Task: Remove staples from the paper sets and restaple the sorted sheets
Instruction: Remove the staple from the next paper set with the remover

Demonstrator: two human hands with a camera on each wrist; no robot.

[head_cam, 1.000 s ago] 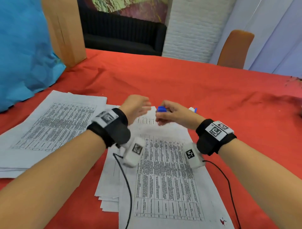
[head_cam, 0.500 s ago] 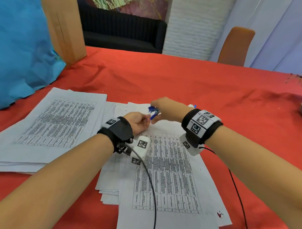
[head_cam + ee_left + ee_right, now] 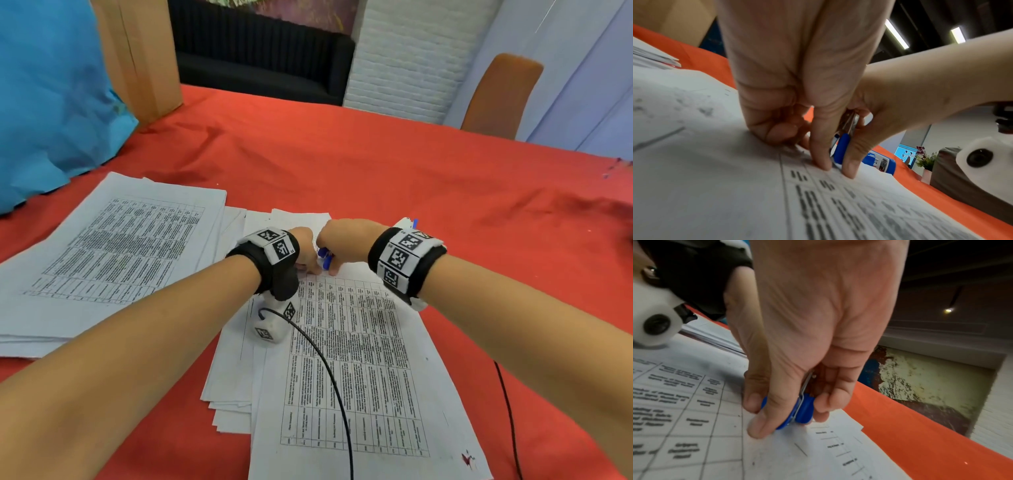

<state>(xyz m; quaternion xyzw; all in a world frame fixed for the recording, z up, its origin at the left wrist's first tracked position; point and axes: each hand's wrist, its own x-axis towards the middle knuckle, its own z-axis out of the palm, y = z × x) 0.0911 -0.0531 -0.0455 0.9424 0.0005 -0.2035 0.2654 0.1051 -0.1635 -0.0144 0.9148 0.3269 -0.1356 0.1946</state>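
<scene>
Paper set (image 3: 346, 342) lies at frame centre on the red tabletop (image 3: 376, 164); left hand (image 3: 305, 250) presses its top corner, fingers curled. Right hand (image 3: 342, 240) pinches the blue staple remover (image 3: 801, 408); a slip could tear the corner.

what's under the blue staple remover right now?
The staple remover, pinched by the right hand, sits tip-down on the top printed sheet. The left hand presses beside it. Any staple under its tip is hidden.

Black sofa (image 3: 260, 58), white brick wall (image 3: 404, 61)
</scene>
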